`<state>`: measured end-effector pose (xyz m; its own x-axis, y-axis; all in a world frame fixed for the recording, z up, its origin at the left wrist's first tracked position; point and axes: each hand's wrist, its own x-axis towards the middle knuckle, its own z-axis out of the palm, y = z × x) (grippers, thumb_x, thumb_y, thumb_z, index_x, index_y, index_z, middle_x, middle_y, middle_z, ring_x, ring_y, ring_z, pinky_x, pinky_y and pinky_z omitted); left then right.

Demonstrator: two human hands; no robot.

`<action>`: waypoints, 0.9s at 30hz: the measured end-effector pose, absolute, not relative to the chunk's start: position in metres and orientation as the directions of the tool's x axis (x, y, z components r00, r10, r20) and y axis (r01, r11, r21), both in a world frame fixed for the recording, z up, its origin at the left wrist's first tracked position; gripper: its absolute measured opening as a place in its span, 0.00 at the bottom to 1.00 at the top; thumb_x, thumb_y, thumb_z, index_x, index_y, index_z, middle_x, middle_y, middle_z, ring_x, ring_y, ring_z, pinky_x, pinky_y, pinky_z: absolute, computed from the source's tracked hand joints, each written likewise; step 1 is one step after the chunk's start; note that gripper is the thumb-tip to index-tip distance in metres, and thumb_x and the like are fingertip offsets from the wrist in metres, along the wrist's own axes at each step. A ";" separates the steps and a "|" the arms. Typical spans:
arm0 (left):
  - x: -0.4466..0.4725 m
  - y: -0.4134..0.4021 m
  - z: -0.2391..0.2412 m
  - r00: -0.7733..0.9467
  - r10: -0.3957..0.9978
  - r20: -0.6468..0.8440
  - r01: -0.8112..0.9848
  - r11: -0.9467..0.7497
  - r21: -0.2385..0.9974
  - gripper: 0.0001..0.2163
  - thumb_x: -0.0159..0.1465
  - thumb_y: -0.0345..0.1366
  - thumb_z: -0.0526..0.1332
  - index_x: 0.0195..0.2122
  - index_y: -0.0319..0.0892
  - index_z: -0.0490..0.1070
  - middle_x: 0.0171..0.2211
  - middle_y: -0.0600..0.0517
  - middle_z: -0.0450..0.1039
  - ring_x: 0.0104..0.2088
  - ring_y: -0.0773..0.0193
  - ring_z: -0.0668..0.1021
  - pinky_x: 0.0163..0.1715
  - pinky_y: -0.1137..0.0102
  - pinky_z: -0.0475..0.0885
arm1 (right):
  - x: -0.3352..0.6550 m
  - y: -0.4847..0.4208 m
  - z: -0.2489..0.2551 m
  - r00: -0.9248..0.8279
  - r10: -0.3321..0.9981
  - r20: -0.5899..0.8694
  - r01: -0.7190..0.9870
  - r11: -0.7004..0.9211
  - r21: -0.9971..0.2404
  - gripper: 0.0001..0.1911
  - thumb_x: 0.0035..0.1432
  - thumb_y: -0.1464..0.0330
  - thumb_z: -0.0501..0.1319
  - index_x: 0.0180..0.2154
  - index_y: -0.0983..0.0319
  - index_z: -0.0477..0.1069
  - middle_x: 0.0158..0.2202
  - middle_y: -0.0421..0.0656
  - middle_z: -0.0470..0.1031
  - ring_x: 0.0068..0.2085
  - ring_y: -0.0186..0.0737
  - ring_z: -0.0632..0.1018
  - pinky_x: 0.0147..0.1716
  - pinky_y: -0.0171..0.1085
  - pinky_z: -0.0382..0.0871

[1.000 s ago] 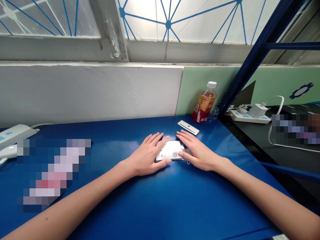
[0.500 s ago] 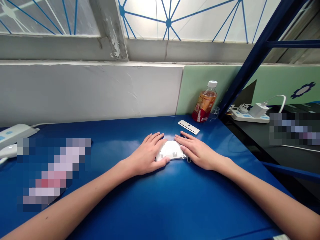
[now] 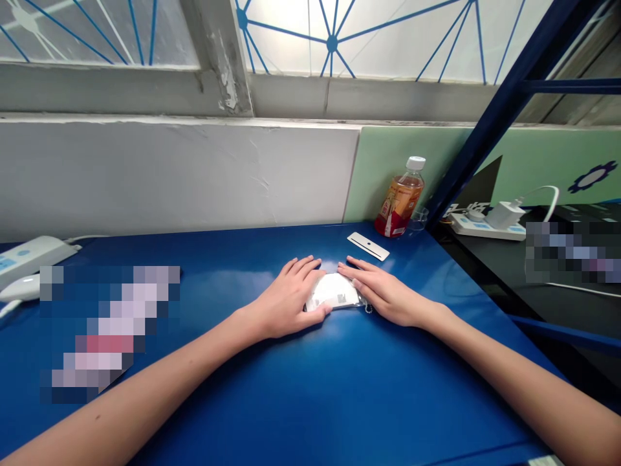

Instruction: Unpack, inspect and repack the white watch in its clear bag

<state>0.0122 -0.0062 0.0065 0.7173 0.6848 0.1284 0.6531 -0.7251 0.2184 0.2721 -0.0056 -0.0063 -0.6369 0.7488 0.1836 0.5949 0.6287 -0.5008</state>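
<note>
A small white item in what looks like a clear plastic sleeve (image 3: 334, 290) lies flat on the blue table. A short ball chain (image 3: 369, 309) hangs out at its right corner. My left hand (image 3: 295, 296) rests over the left edge of the item, fingers stretched forward and thumb along the near edge. On the other side, my right hand (image 3: 385, 291) lies with straight fingers touching the right edge. Both palms face down and neither hand grips anything. The outer edges of the item are hidden under the fingers.
Behind my right hand lies a flat white slotted strip (image 3: 368, 246). A drink bottle (image 3: 400, 197) leans near the wall beside a small clear object. At the left are a power strip (image 3: 36, 255) and a blurred-out thing (image 3: 114, 323). A blue metal post (image 3: 490, 123) rises at the right.
The view has shifted very slightly. My right hand has moved a touch relative to the white item; the item and my left hand look unchanged.
</note>
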 end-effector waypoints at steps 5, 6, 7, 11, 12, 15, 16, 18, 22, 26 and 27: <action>0.013 -0.006 0.007 0.718 0.685 0.123 0.658 -0.726 0.198 0.27 0.67 0.49 0.54 0.61 0.36 0.60 0.65 0.36 0.58 0.67 0.44 0.56 0.64 0.47 0.51 | 0.272 -0.005 -0.007 -0.635 0.759 0.146 0.621 0.613 -0.488 0.25 0.71 0.64 0.44 0.66 0.62 0.58 0.66 0.49 0.61 0.69 0.48 0.56 0.65 0.53 0.56; 0.013 -0.007 0.008 0.717 0.687 0.118 0.661 -0.724 0.196 0.28 0.67 0.49 0.54 0.61 0.35 0.60 0.65 0.35 0.58 0.67 0.43 0.56 0.64 0.47 0.51 | 0.272 -0.005 -0.008 -0.634 0.759 0.148 0.621 0.614 -0.487 0.25 0.71 0.64 0.44 0.66 0.62 0.58 0.66 0.49 0.61 0.69 0.48 0.56 0.65 0.53 0.56; 0.013 -0.007 0.008 0.716 0.689 0.113 0.664 -0.722 0.194 0.28 0.67 0.49 0.54 0.61 0.34 0.60 0.65 0.35 0.58 0.67 0.43 0.56 0.64 0.47 0.51 | 0.272 -0.005 -0.008 -0.634 0.758 0.153 0.619 0.616 -0.487 0.25 0.71 0.64 0.44 0.66 0.61 0.58 0.66 0.49 0.61 0.69 0.48 0.57 0.65 0.53 0.56; 0.014 -0.008 0.008 0.721 0.684 0.112 0.658 -0.726 0.201 0.27 0.67 0.49 0.54 0.61 0.35 0.60 0.65 0.36 0.57 0.67 0.43 0.56 0.64 0.46 0.50 | 0.272 -0.006 -0.008 -0.626 0.762 0.164 0.616 0.613 -0.495 0.24 0.71 0.65 0.46 0.65 0.59 0.59 0.66 0.48 0.62 0.68 0.48 0.57 0.64 0.54 0.57; 0.014 -0.008 0.008 0.722 0.682 0.116 0.654 -0.728 0.204 0.27 0.67 0.49 0.54 0.62 0.36 0.60 0.65 0.36 0.57 0.67 0.44 0.57 0.64 0.46 0.50 | 0.272 -0.006 -0.007 -0.623 0.765 0.161 0.619 0.609 -0.497 0.24 0.70 0.65 0.46 0.65 0.59 0.59 0.66 0.48 0.62 0.68 0.49 0.58 0.64 0.54 0.57; 0.014 -0.008 0.008 0.723 0.680 0.121 0.651 -0.730 0.210 0.27 0.67 0.49 0.54 0.62 0.37 0.60 0.65 0.37 0.58 0.67 0.44 0.58 0.64 0.46 0.51 | 0.272 -0.006 -0.006 -0.620 0.769 0.154 0.622 0.602 -0.501 0.24 0.70 0.65 0.46 0.65 0.59 0.60 0.66 0.48 0.62 0.68 0.49 0.58 0.64 0.55 0.57; 0.014 -0.008 0.008 0.722 0.681 0.121 0.652 -0.729 0.210 0.27 0.67 0.49 0.54 0.61 0.38 0.60 0.65 0.37 0.58 0.67 0.44 0.58 0.64 0.46 0.51 | 0.272 -0.007 -0.006 -0.621 0.769 0.151 0.622 0.601 -0.502 0.24 0.70 0.65 0.46 0.65 0.60 0.60 0.66 0.48 0.62 0.68 0.49 0.58 0.64 0.55 0.57; 0.014 -0.008 0.008 0.721 0.683 0.117 0.654 -0.726 0.211 0.27 0.67 0.49 0.54 0.61 0.37 0.60 0.65 0.37 0.58 0.67 0.45 0.58 0.64 0.47 0.50 | 0.272 -0.007 -0.005 -0.623 0.769 0.143 0.622 0.598 -0.505 0.24 0.70 0.65 0.46 0.65 0.60 0.60 0.66 0.49 0.61 0.68 0.49 0.57 0.64 0.54 0.56; 0.015 -0.008 0.009 0.720 0.685 0.107 0.657 -0.723 0.212 0.27 0.67 0.49 0.54 0.61 0.36 0.60 0.65 0.36 0.58 0.67 0.44 0.57 0.65 0.47 0.50 | 0.272 -0.006 -0.004 -0.625 0.766 0.148 0.608 0.597 -0.522 0.24 0.70 0.66 0.46 0.64 0.59 0.60 0.66 0.49 0.62 0.68 0.49 0.57 0.64 0.55 0.56; 0.015 -0.008 0.009 0.721 0.685 0.105 0.656 -0.723 0.214 0.27 0.67 0.49 0.54 0.61 0.36 0.61 0.65 0.36 0.58 0.67 0.45 0.57 0.65 0.47 0.50 | 0.275 -0.003 -0.005 -0.619 0.766 0.173 0.587 0.598 -0.546 0.23 0.69 0.68 0.47 0.63 0.58 0.63 0.64 0.47 0.65 0.67 0.49 0.60 0.63 0.55 0.58; 0.014 -0.007 0.009 0.721 0.686 0.104 0.657 -0.723 0.215 0.27 0.67 0.49 0.54 0.61 0.35 0.61 0.65 0.36 0.58 0.67 0.44 0.57 0.65 0.47 0.50 | 0.276 -0.003 -0.005 -0.622 0.762 0.179 0.582 0.603 -0.546 0.23 0.69 0.69 0.47 0.63 0.57 0.63 0.64 0.47 0.65 0.67 0.49 0.60 0.63 0.55 0.59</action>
